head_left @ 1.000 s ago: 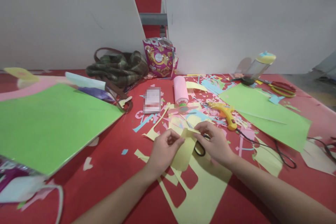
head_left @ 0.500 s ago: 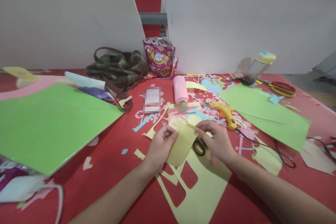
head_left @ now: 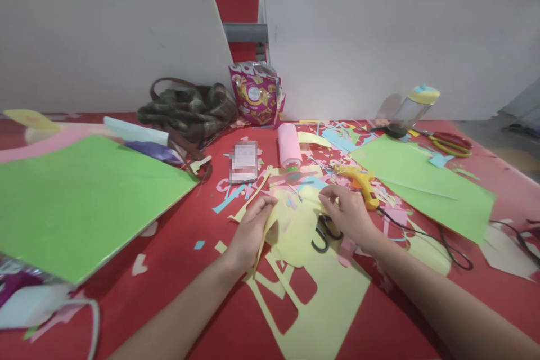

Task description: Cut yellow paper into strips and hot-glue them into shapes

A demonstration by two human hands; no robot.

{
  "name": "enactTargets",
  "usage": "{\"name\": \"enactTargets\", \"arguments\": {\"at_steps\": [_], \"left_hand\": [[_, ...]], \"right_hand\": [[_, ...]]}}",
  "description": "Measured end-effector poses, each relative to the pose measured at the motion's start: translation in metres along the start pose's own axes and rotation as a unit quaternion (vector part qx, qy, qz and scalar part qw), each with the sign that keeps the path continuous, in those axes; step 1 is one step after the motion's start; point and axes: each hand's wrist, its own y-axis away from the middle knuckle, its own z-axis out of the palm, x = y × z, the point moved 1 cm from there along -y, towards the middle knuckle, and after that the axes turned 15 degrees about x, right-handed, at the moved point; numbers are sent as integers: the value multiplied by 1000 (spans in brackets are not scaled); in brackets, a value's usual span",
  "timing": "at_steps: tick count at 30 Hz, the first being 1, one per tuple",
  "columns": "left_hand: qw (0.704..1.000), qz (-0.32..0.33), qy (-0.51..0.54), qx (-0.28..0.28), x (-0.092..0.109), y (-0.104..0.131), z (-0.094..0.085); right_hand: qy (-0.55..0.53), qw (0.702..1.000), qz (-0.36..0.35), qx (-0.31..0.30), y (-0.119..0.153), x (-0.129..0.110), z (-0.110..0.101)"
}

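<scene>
My left hand (head_left: 253, 230) pinches a pale yellow piece of paper (head_left: 265, 233), which is tilted up almost edge-on. To its right, my right hand (head_left: 348, 211) is closed, thumb and fingertips together over more yellow paper. What lies between those fingertips is too small to make out. Black scissor handles (head_left: 323, 236) show just below the right hand; the blades are hidden. Underneath lies a larger yellow sheet (head_left: 333, 298) with shapes cut out of it. A yellow glue gun (head_left: 365, 185) rests beyond the right hand.
Green boards lie left (head_left: 97, 202) and right (head_left: 439, 191). A pink bottle (head_left: 289, 146), a blurred-out phone-like object (head_left: 243, 162), a snack bag (head_left: 256, 93) and a plaid cloth bag (head_left: 189, 109) sit farther back. Paper scraps and a black cord (head_left: 413, 229) litter the red table.
The yellow paper has tilted up and left with my left hand. My right hand has come away from its edge and sits slightly right. More of the scissor handles now shows.
</scene>
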Motion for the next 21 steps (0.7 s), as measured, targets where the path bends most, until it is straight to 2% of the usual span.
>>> {"name": "enactTargets", "arguments": {"at_steps": [4,8,10,12,13,18,21], "left_hand": [[983,-126,110,-78,-1,1,4],[959,-188,172,-122,-2,1,6],[953,-190,191,-136,-2,3,6],[949,-189,202,-150,-2,5,5],[948,-188,206,-155,-2,6,5],[942,-197,204,-181,-5,7,4],[948,-173,180,-198,-7,6,3]], "right_hand": [[181,981,-64,36,-12,19,-13],[323,945,-10,55,-18,47,-28],[317,947,32,34,-19,60,-32],[275,955,115,16,-19,71,-32],[260,956,135,10,-19,75,-32],[194,962,190,9,-26,83,-33],[137,962,235,33,-29,84,-37]]}}
